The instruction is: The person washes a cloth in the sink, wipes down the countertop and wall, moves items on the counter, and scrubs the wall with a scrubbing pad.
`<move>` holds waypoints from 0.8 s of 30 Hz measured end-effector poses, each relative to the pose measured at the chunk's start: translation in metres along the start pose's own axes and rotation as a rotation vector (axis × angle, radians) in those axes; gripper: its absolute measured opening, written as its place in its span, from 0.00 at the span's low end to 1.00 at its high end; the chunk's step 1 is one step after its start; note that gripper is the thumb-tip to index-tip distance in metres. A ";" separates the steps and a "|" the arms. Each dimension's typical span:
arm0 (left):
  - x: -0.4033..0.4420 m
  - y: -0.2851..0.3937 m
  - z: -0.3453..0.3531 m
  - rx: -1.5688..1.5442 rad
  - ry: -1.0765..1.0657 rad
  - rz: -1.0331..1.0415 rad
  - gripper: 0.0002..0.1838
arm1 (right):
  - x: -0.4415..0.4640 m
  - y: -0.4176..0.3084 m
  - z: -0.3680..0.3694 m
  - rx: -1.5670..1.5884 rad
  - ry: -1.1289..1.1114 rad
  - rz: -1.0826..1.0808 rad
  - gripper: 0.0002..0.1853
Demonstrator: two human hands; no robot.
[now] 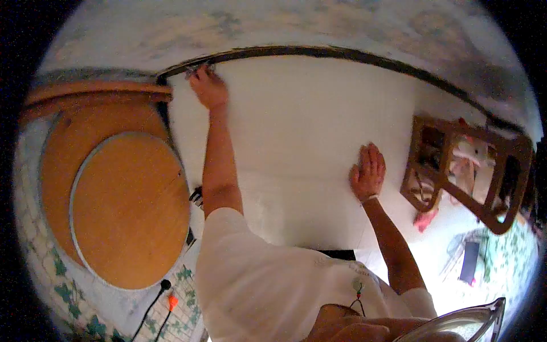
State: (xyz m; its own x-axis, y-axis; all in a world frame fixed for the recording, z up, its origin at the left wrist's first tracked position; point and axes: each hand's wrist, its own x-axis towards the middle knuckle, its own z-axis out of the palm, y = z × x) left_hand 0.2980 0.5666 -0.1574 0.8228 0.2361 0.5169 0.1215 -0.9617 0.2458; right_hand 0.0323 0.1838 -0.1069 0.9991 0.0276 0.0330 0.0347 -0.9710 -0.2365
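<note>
My left hand (pixel 208 86) is stretched out to the far left corner of the white tabletop (pixel 290 125). Its fingers are closed over a small crumpled greyish cloth (pixel 191 72), pressed near the dark back edge; much of the cloth is hidden under the hand. My right hand (pixel 368 174) lies flat on the right half of the tabletop, fingers extended and nothing in it.
A wooden organizer (pixel 446 171) with compartments stands at the right, a pink-red item (pixel 425 219) beside it. Round wooden boards (pixel 134 211) are at the left. Below them are a black plug (pixel 165 284) and an orange plug (pixel 173 302). A wall (pixel 273 25) borders the back.
</note>
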 end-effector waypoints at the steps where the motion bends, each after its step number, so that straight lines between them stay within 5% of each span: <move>1: 0.002 -0.012 0.010 0.034 0.018 -0.009 0.22 | 0.002 0.001 0.001 0.026 0.002 -0.030 0.30; 5: 0.025 -0.002 -0.011 -0.086 0.099 -0.434 0.33 | 0.003 -0.007 -0.006 0.005 -0.020 -0.005 0.29; 8: 0.039 -0.070 0.026 -0.332 -0.132 -0.452 0.38 | 0.006 -0.006 -0.004 0.001 0.058 -0.051 0.29; 11: 0.044 -0.036 -0.001 -0.289 -0.034 -0.568 0.39 | 0.004 -0.009 -0.006 -0.001 0.050 -0.052 0.28; 15: 0.031 -0.004 0.025 -0.199 0.171 -0.458 0.36 | 0.006 -0.010 -0.002 -0.025 0.043 -0.048 0.27; 20: -0.027 0.119 0.006 -0.033 -0.145 -0.235 0.33 | 0.004 -0.011 0.001 -0.049 0.085 -0.060 0.27; 22: -0.024 0.140 -0.010 -0.462 -0.115 -0.381 0.33 | 0.005 -0.012 0.000 -0.052 0.046 -0.029 0.27; 24: -0.013 0.121 -0.006 -0.551 -0.053 -0.450 0.32 | 0.006 -0.013 0.000 -0.032 0.055 -0.041 0.27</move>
State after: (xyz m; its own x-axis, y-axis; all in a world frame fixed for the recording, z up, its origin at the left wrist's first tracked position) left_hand 0.2985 0.4477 -0.1296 0.7861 0.5733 0.2309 0.1692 -0.5590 0.8117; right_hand 0.0383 0.1963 -0.1041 0.9938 0.0555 0.0959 0.0741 -0.9763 -0.2032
